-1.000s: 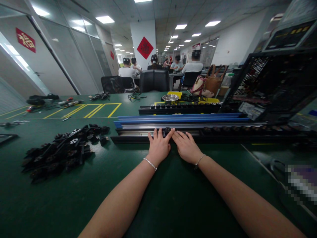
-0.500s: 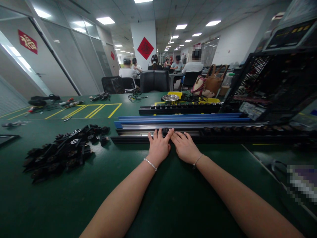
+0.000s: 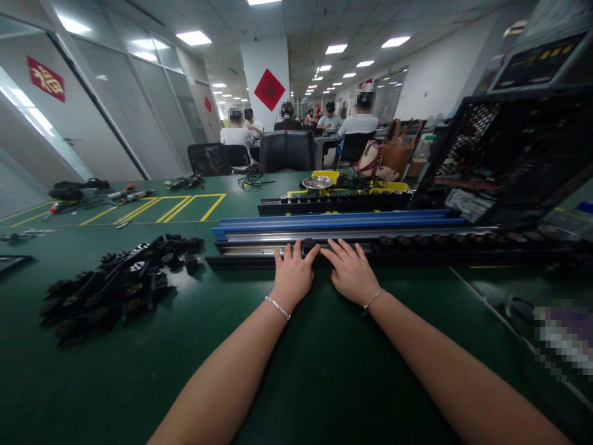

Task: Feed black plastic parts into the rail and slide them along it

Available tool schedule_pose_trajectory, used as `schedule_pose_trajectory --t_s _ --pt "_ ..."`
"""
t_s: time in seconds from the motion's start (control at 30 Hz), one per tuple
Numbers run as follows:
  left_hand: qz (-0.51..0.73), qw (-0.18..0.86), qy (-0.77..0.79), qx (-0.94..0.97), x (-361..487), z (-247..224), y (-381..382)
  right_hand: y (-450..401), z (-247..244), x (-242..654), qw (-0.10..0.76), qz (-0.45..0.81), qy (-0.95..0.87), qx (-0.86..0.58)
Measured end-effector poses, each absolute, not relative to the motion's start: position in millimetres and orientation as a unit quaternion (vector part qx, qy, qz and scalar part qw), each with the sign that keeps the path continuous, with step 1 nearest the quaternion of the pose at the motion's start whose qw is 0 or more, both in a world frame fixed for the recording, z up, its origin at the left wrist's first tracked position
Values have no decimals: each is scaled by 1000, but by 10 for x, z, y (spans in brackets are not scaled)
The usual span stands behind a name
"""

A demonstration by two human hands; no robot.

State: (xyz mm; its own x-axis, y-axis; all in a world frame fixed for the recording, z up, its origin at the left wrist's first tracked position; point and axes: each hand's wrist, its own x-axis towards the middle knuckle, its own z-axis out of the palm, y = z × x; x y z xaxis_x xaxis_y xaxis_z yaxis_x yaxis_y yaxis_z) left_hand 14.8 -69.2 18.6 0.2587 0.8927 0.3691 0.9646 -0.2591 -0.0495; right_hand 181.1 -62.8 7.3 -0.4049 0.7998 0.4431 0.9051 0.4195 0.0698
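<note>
Two bare hands work at the near edge of a long black rail (image 3: pixel 241 264). The left hand (image 3: pixel 294 278) is moderately spread, palm down; its index finger and thumb straddle a small black component (image 3: pixel 307 245) seated at the rail, and whether they clamp it cannot be told. The right hand (image 3: pixel 353 273) is spread with nothing in its grasp, fingertips on the rail just to the right of that component; its thumb lies close to the left thumb, contact between them being unclear. Farther right, a row of similar black components (image 3: pixel 433 241) lines the rail. Legible writing is limited to the gold character 福 on a red wall sign (image 3: pixel 46 78); the character on the red diamond sign (image 3: pixel 269 89) on the pillar is too faint to read. The green surface (image 3: pixel 324 364) is marked with yellow lines (image 3: pixel 175 209). A blue rail (image 3: pixel 333 221) lies behind the black rail, and a metal dish (image 3: pixel 317 182) sits beyond. Loose black parts (image 3: pixel 109 287) are heaped at left; an open computer case (image 3: pixel 472 127) stands at right. Beyond the surface, a black office chair (image 3: pixel 287 151) faces seated people under ceiling panel lights (image 3: pixel 193 38).
</note>
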Motion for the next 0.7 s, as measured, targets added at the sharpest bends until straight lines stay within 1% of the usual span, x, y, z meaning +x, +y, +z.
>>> schedule_pose_trajectory --t_s 0.13,0.53,0.7 --pt "-137 136 -599 -777 150 191 -706 -602 50 1890 186 -162 -799 -549" --pt "-144 156 -599 -772 104 174 -720 -599 59 1903 188 -161 -800 -547" --pt "-137 148 -621 -757 107 202 -742 -596 63 1903 187 -156 -800 -548"
